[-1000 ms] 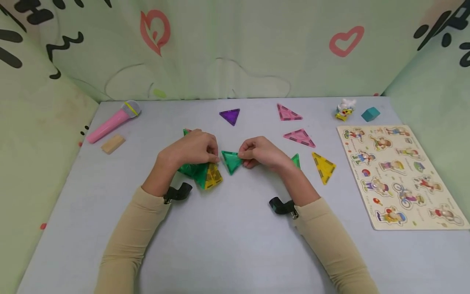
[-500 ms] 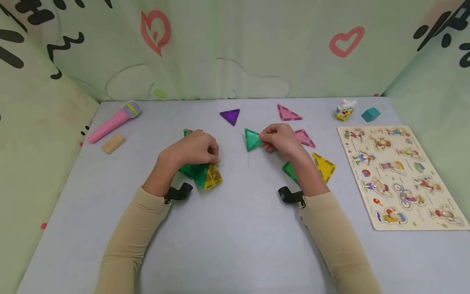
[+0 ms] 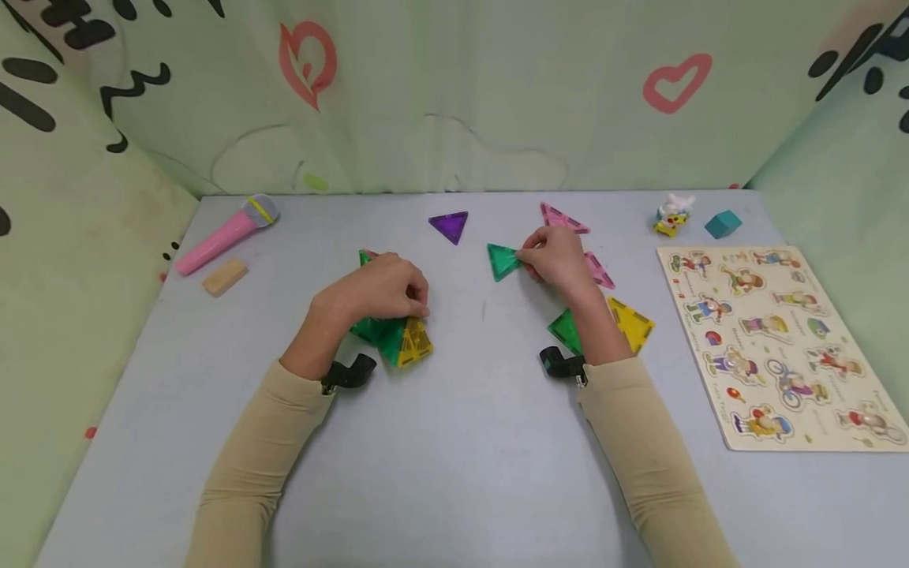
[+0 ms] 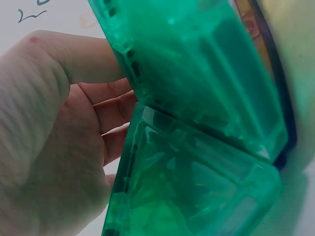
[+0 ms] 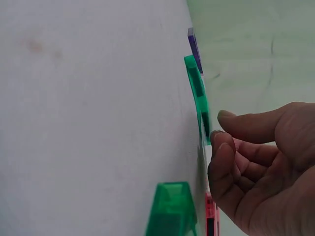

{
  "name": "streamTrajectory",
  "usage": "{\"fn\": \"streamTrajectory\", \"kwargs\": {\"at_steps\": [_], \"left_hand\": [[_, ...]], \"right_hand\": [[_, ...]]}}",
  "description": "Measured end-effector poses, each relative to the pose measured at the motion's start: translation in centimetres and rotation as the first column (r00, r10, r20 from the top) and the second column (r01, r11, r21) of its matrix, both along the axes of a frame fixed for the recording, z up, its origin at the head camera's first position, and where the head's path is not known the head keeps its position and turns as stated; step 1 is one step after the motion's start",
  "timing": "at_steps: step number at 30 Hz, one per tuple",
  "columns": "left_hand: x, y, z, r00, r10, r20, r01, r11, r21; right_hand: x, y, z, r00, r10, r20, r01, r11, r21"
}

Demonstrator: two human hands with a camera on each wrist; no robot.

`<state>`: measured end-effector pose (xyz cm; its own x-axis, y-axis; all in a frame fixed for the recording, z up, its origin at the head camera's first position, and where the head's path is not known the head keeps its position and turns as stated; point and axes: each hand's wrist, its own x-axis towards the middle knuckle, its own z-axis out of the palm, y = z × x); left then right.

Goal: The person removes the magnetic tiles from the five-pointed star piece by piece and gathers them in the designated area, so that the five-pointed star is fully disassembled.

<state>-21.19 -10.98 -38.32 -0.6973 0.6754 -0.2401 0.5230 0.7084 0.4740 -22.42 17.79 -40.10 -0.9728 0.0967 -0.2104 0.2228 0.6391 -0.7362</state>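
Observation:
My left hand (image 3: 379, 285) grips a raised shape built of magnetic tiles (image 3: 388, 335), with green, yellow and a little pink showing. In the left wrist view, two green tiles (image 4: 197, 182) meet at an angle, and my fingers lie partly behind them. Farther right, my right hand (image 3: 557, 256) is at the corner of a small green triangular magnetic tile (image 3: 502, 262). The right wrist view shows this tile (image 5: 198, 93) almost edge-on at the fingertips, with thumb and forefinger slightly parted. Another green tile (image 3: 564, 330) lies partly under the right forearm.
A purple triangle tile (image 3: 450, 227), pink tiles (image 3: 563, 218) and a yellow tile (image 3: 630, 324) lie around. At left are a pink toy microphone (image 3: 226, 237) and a wooden block (image 3: 225, 278). A picture puzzle board (image 3: 781, 347), figurine (image 3: 673, 214) and teal block (image 3: 723, 224) sit right.
The right hand has carried the small green tile away from the built shape, right and toward the back. Its thumb and forefinger now part slightly beside it. The left hand keeps its hold.

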Motion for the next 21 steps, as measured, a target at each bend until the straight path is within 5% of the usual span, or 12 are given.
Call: {"fn": "streamTrajectory", "kwargs": {"at_steps": [5,9,15,21], "left_hand": [[0.2,-0.1,0.3,1.0,0.001,-0.007,-0.001,1.0,-0.008],[0.3,-0.2,0.6,1.0,-0.002,-0.018,0.002,1.0,-0.011],[0.4,-0.8,0.6,0.998,-0.001,-0.062,0.002,1.0,0.014],[1.2,-2.3,0.2,0.993,-0.014,-0.121,0.019,0.999,0.044]], "right_hand": [[0.3,-0.5,0.8,0.998,0.034,-0.051,-0.028,0.994,0.11],[1.3,-1.7,1.6,0.984,0.174,-0.033,-0.168,0.975,0.147],[3.2,-4.0,1.5,0.897,0.437,0.069,-0.441,0.895,0.064],[4.3,-5.6,0.5,0.835,0.537,0.124,-0.528,0.844,-0.094]]}}
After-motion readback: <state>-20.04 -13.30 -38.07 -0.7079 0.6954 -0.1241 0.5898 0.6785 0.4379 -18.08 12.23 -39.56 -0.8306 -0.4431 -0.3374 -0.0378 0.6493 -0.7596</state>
